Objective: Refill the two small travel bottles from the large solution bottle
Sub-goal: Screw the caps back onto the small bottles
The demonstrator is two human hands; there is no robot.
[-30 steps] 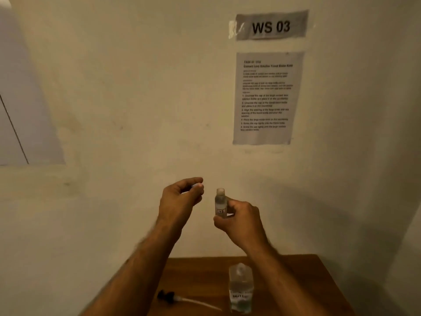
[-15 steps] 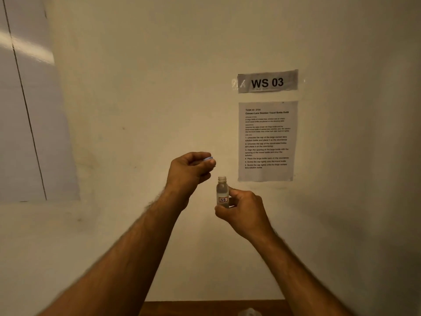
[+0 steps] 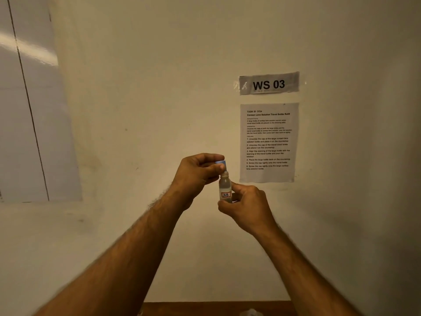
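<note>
- Up in front of the pale wall, both hands are raised well above the desk (image 3: 182, 309), of which only a brown strip shows at the bottom edge.
- Right hand (image 3: 247, 207): its fingers and thumb are curled round the lower part of a small travel bottle (image 3: 225, 189), which it holds upright. The bottle has a little label with a red border.
- Left hand (image 3: 197, 173): its fingertips pinch a blue cap (image 3: 220, 163) just above the bottle's threaded neck. Whether the cap is already touching the threads I cannot tell.
- The bottle looks cloudy with liquid most of the way up, so I'd judge this one filled and the capping step in hand.
- A pale rounded shape at the bottom edge may be the top of the large solution bottle (image 3: 250, 312); too little shows to be sure.
- The second travel bottle is out of view, so its state is unknown. By my reckoning, what's left is tightening this cap and perhaps the whole second refill.
- On the wall to the right hang a "WS 03" sign (image 3: 268, 84) and a printed instruction sheet (image 3: 268, 142).
</note>
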